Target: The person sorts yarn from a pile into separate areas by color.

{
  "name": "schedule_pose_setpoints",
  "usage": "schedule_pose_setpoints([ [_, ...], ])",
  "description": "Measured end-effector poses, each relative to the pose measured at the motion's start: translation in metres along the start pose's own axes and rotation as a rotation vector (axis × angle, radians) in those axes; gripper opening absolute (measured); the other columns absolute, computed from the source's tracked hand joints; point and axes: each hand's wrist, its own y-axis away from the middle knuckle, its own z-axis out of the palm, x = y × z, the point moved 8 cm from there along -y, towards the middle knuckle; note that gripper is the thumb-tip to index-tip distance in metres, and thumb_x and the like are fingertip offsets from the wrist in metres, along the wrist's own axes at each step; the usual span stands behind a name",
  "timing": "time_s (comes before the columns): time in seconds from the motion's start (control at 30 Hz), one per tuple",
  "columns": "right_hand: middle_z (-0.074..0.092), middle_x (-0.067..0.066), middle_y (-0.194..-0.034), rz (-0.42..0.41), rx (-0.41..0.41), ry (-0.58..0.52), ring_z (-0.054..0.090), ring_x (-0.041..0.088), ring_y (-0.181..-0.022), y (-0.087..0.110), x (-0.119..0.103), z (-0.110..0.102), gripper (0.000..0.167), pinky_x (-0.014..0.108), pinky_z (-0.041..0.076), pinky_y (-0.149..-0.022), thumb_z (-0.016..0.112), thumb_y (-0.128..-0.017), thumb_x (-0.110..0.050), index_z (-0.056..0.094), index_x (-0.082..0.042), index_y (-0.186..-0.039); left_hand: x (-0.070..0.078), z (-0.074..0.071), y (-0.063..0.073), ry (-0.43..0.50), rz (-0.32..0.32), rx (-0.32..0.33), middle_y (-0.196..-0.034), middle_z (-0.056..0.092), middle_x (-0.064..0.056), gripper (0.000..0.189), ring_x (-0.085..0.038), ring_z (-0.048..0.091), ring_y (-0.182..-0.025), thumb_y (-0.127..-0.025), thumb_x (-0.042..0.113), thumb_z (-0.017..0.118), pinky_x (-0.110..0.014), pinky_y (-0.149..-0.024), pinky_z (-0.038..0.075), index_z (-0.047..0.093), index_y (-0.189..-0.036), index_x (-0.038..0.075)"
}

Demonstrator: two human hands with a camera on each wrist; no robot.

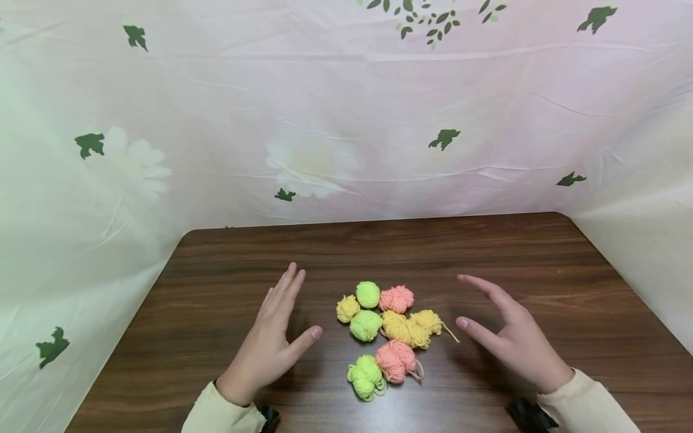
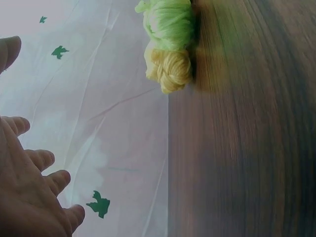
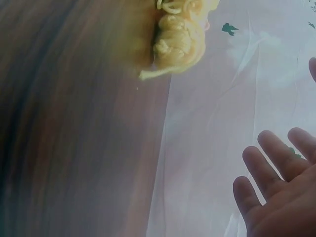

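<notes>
Several small balls of yarn lie clustered mid-table between the two hands. At the back are a green ball (image 1: 368, 294) and a pink ball (image 1: 397, 299). A small yellow ball (image 1: 348, 309) sits at the left beside another green ball (image 1: 365, 325). Yellow yarn (image 1: 406, 329) bunches at the right, one loose end trailing out. In front, a pink ball (image 1: 396, 361) touches a green ball (image 1: 366, 377) with loose loops. My left hand (image 1: 273, 340) hovers left of the cluster, fingers straight, holding nothing. To the right, my right hand (image 1: 514, 337) is likewise spread and holds nothing.
The yarn rests on a dark wood-grain table (image 1: 243, 252) with rounded back corners. A pale cloth (image 1: 346, 120) printed with leaves and flowers hangs behind and along both sides. Dark wrist straps show at both cream sleeves (image 1: 587, 403).
</notes>
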Motion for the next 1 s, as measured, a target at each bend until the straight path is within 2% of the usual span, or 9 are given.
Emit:
schedule_pose_setpoints([
  [0.27, 0.057, -0.002, -0.140, 0.038, -0.038, -0.056, 0.045, -0.002, -0.128, -0.006, 0.007, 0.014, 0.065, 0.009, 0.030, -0.100, 0.076, -0.090, -0.013, 0.047, -0.028, -0.146, 0.009, 0.005, -0.003, 0.080, 0.027, -0.023, -0.168, 0.010, -0.004, 0.093, -0.033, 0.017, -0.151, -0.091, 0.033, 0.073, -0.066, -0.114, 0.019, 0.014, -0.162, 0.023],
  [0.53, 0.060, 0.002, -0.137, 0.015, -0.051, -0.117, 0.051, 0.001, -0.124, -0.006, 0.005, 0.024, 0.059, 0.012, 0.034, -0.099, 0.075, -0.092, -0.010, 0.050, -0.022, -0.144, 0.010, 0.007, -0.002, 0.112, 0.025, -0.010, -0.167, 0.014, -0.001, 0.093, -0.030, 0.020, -0.151, -0.090, 0.027, 0.074, -0.068, -0.110, 0.027, 0.016, -0.162, 0.023],
  [0.77, 0.063, 0.002, -0.133, 0.025, -0.064, -0.142, 0.055, 0.008, -0.120, -0.008, 0.006, 0.029, 0.055, 0.015, 0.040, -0.098, 0.074, -0.092, -0.010, 0.051, -0.021, -0.142, 0.012, 0.013, -0.002, 0.157, 0.002, -0.040, -0.167, 0.014, 0.004, 0.088, -0.027, 0.020, -0.151, -0.093, 0.034, 0.071, -0.065, -0.109, 0.031, 0.017, -0.161, 0.028],
  [0.87, 0.064, 0.003, -0.132, 0.037, -0.069, -0.151, 0.057, 0.010, -0.118, -0.007, 0.008, 0.031, 0.054, 0.017, 0.042, -0.098, 0.073, -0.093, -0.011, 0.052, -0.021, -0.141, 0.012, 0.014, -0.002, 0.162, -0.002, -0.035, -0.167, 0.015, 0.005, 0.088, -0.026, 0.020, -0.151, -0.092, 0.032, 0.073, -0.064, -0.109, 0.032, 0.018, -0.161, 0.029],
  [1.0, 0.065, 0.004, -0.130, 0.036, -0.066, -0.169, 0.058, 0.010, -0.117, -0.007, 0.010, 0.031, 0.053, 0.017, 0.043, -0.097, 0.073, -0.092, -0.009, 0.053, -0.019, -0.140, 0.016, 0.015, -0.003, 0.172, 0.027, -0.025, -0.166, 0.019, 0.002, 0.088, -0.028, 0.022, -0.150, -0.091, 0.026, 0.074, -0.064, -0.108, 0.033, 0.021, -0.161, 0.025],
])
